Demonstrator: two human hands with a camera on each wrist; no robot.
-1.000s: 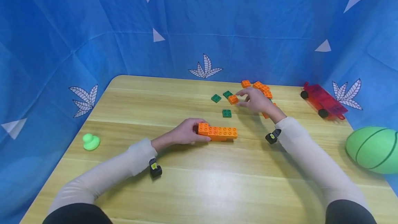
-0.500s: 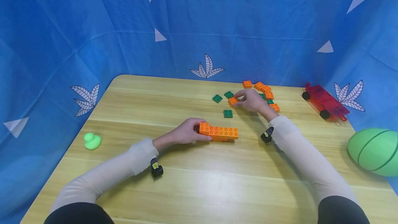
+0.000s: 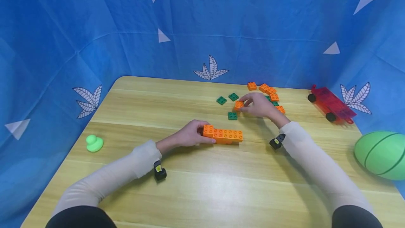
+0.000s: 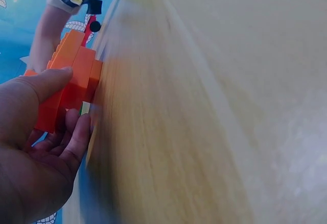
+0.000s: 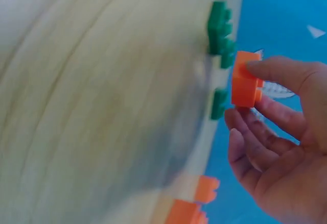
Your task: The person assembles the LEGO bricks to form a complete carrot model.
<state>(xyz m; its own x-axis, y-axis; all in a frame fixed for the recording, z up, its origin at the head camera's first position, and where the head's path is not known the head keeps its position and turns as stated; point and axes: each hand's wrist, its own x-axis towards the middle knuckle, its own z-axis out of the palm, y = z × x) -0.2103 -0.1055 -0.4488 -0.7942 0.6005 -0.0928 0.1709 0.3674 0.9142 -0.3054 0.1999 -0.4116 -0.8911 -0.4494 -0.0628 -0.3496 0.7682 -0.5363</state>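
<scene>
Logging the left hand [image 3: 191, 134] first: what is it gripping?

– Left end of an orange brick assembly [image 3: 224, 134]. Thumb lies along the side toward the person, fingers round the other side. Assembly is a row with one block standing higher at the gripped end.

– Position of the assembly?

– Middle part of the desk [image 3: 177, 200], well apart from its left and right edges. Cannot tell whether the underside touches the desk top.

– And the right hand [image 3: 257, 105]?

– Pinching a single orange brick [image 3: 238, 106] between thumb and fingers, toward the far edge and right of centre. Right wrist view shows this brick against the blue cloth [image 3: 177, 17], raised off the desk, studs turned away from the desk top.

– Loose pieces nearby?

– Three green bricks [image 3: 232, 115] to the left of the right hand, one of them just beside the held brick. Loose orange bricks [image 3: 274, 97] trail from the far edge round the other side of that hand; smaller glimpses of green pieces [image 3: 274, 103] among them, partly covered.

– Along the edges?

– Red toy car [image 3: 332, 103] near the far right corner. Green ball [image 3: 381, 154] at the right edge, nearer the person than the car. Light green duck [image 3: 94, 143] near the left edge. Cloth hangs beyond the far edge, printed with pale triangles and leaves.
</scene>
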